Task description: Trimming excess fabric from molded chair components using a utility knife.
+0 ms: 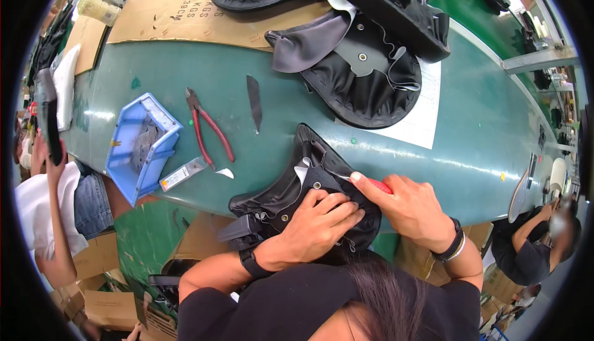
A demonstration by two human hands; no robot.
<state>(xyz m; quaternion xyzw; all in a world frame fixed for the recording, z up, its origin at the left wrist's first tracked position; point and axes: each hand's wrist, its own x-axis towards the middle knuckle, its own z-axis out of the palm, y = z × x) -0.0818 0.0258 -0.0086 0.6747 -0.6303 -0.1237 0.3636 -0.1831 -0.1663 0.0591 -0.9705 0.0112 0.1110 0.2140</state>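
Observation:
A black padded seat-like piece (266,200) with gathered leather edges, a grey backing and metal eyelets lies at the table's near edge, partly over it. My left hand (318,220) presses on its backing, fingers bent and close together. In my right hand (411,208) is a red-handled tool (378,185) with a thin metal shaft; its tip meets the piece's gathered rim, and its exact kind is unclear. Left of the piece lie red-handled diagonal cutters (207,127), a small box with a clear end (183,174) and a white scrap (224,173).
A blue bin (143,149) holds dark flat pieces. Beyond it are a dark strip (254,103) and a cardboard sheet (154,13). Several similar black padded pieces (371,87) are piled at the back, over a paper sheet (427,112). Other people stand left and sit right.

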